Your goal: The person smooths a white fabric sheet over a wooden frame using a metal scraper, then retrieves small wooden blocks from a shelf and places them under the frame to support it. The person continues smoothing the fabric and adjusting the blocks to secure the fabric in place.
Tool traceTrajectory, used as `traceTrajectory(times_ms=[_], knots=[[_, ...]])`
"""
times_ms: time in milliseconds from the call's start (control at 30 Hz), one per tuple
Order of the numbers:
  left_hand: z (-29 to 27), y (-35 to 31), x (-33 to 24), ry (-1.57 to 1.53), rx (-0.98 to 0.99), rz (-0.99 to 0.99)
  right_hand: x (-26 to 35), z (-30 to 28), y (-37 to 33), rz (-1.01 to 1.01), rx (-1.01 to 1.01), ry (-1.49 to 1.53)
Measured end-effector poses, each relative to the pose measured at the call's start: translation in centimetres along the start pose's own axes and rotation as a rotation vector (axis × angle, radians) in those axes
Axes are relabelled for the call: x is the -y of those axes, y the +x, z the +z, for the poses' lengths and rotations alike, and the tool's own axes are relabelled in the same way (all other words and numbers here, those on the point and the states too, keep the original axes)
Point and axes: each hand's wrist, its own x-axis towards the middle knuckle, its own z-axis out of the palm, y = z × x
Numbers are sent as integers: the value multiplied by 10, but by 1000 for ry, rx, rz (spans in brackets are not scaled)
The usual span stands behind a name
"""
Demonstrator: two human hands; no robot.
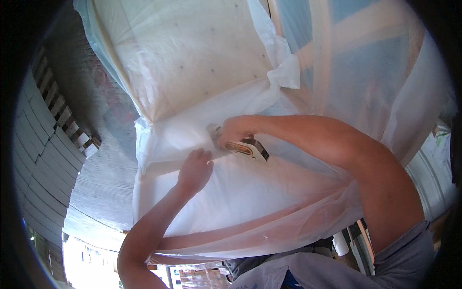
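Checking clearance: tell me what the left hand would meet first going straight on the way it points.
Over the translucent white plastic sheet, the left hand would likely first meet the silvery metal nose of the white-and-black handheld tool in the right hand, though depth is unclear.

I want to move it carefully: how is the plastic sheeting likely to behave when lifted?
The plastic sheeting is probably floppy: it wrinkles, and a loose edge folds over. It may be light for its size, being thin and see-through.
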Motion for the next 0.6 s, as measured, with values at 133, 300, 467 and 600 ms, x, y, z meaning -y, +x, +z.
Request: traceTrajectory(times_ms=[133, 300, 467, 600], knots=[[2, 0, 12, -21, -10, -4, -2, 10, -6, -41, -209, -70], [-5, 32, 39, -127, -352, -94, -37, -33, -29, -14, -252, 201], [-19, 127, 32, -57, -227, 55, -91, -110, -66, 43, -839, 509], [2, 213, -20, -208, -188, 99, -123, -151, -101, 85, -1140, 355]])
